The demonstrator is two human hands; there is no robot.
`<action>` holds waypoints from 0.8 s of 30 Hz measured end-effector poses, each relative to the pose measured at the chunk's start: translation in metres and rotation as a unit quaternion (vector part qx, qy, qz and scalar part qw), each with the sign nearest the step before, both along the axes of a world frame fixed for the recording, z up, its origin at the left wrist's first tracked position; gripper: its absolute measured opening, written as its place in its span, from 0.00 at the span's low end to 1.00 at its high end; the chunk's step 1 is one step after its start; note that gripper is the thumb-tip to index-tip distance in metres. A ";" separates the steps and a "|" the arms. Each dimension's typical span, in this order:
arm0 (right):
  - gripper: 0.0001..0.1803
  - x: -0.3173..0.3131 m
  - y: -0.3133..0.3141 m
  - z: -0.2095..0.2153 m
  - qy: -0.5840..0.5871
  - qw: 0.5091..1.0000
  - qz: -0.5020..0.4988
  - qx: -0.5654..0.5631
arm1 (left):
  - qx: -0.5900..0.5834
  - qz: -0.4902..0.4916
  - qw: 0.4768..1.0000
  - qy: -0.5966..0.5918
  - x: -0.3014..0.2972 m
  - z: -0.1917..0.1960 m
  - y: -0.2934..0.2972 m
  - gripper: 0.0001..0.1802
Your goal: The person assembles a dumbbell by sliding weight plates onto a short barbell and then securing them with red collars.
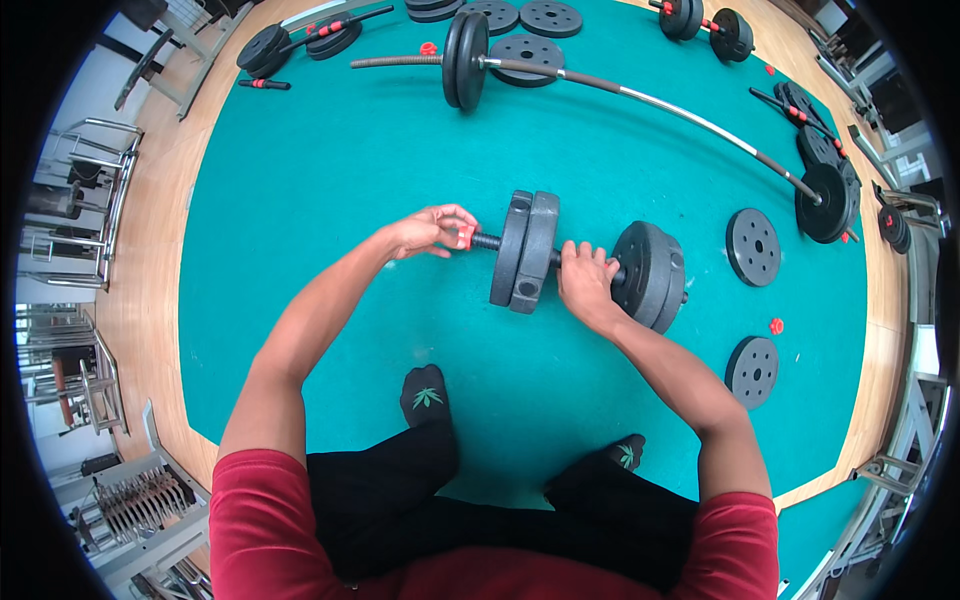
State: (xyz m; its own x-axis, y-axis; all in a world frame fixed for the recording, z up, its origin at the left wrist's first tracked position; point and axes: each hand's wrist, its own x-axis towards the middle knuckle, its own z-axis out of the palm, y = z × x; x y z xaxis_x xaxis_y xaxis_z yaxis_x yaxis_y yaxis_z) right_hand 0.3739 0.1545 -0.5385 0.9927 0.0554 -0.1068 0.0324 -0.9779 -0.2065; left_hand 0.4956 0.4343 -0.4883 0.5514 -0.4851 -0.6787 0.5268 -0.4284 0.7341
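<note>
A black dumbbell [540, 250] with two plates on each end is in front of me above the green mat. My right hand [587, 278] is wrapped round its middle bar, between the two pairs of plates. At the bar's left threaded end sits a red screw collar [466, 237]. The fingers of my left hand [432, 231] are closed about this collar, thumb below and fingers above. A stretch of bare thread shows between the collar and the left plates.
Beyond the dumbbell a long barbell [650, 95] lies across the green mat [330, 190]. To the right are two loose plates [753, 247] and a red collar [777, 326]. More plates [550, 18] lie at the back. Gym machines [130, 510] line the sides.
</note>
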 end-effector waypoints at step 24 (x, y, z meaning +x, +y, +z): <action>0.15 -0.001 0.003 0.000 -0.026 1.000 0.001 -0.013 | 0.113 0.001 0.985 -0.131 0.013 0.001 -0.002 0.44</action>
